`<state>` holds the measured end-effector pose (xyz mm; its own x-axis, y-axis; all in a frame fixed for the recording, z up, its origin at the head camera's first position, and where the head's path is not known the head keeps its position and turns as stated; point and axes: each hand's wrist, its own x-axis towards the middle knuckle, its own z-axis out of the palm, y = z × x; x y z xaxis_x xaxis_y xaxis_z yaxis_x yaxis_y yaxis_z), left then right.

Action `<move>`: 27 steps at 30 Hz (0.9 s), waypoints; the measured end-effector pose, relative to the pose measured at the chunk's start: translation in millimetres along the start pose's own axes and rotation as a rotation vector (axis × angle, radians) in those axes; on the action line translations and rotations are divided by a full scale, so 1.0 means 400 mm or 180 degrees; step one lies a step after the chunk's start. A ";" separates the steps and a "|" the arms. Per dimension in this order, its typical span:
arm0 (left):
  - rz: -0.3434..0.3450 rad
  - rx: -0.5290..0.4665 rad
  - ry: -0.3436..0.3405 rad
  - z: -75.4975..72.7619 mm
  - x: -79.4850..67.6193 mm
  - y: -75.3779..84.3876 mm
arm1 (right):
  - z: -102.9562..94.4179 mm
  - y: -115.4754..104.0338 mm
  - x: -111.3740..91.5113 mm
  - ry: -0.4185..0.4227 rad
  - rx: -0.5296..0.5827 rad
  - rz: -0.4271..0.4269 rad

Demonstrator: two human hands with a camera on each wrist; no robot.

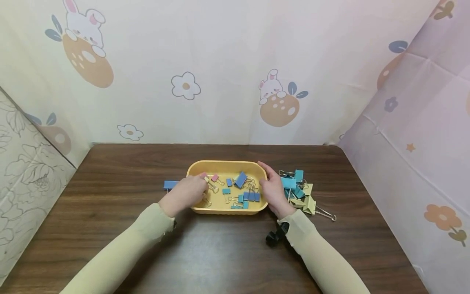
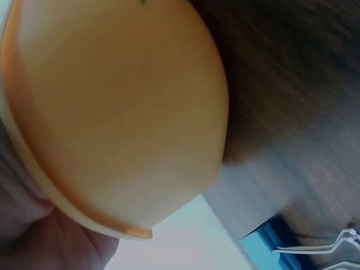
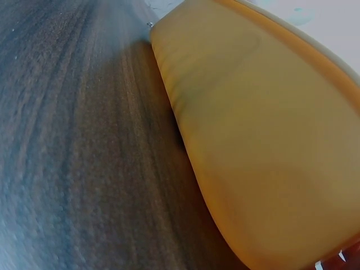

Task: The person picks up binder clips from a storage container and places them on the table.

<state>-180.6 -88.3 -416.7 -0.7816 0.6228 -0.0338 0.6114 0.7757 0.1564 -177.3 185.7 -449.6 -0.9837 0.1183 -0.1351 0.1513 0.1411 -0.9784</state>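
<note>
A yellow plastic tray (image 1: 216, 210) sits mid-table with several small binder clips inside, in blue, teal, pink and pale yellow. My right hand (image 1: 274, 191) grips the tray's right end, thumb over the rim and fingers along the outside. Over the left end reaches my left hand (image 1: 186, 193), its fingertips inside among pink and pale clips; whether they pinch one is hidden. In the left wrist view, those fingers (image 2: 67, 242) show beyond the rim. The right wrist view is filled mostly by the tray's side (image 3: 253, 140).
Right of the tray lies a pile of larger teal and pale yellow binder clips (image 1: 309, 204). A blue binder clip (image 1: 170, 185) lies left of the tray, partly behind my left hand. Patterned curtains (image 1: 224, 81) border the brown wooden table (image 1: 121, 171).
</note>
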 end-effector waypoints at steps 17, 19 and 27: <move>0.0144 -0.0010 -0.0076 -0.001 0.002 -0.005 | 0.000 0.002 -0.004 -0.0041 -0.0060 -0.0020; 0.0117 0.0019 -0.0042 0.000 0.004 -0.003 | 0.000 0.001 -0.003 -0.0031 -0.0057 -0.0006; 0.0015 -0.0079 -0.0581 -0.017 0.010 0.005 | 0.001 0.000 0.000 -0.0016 -0.0046 0.0015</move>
<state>-183.4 -84.8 -409.6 -0.7419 0.6363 -0.2113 0.6100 0.7714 0.1813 -177.5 185.5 -449.7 -0.9835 0.1140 -0.1406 0.1574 0.1548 -0.9753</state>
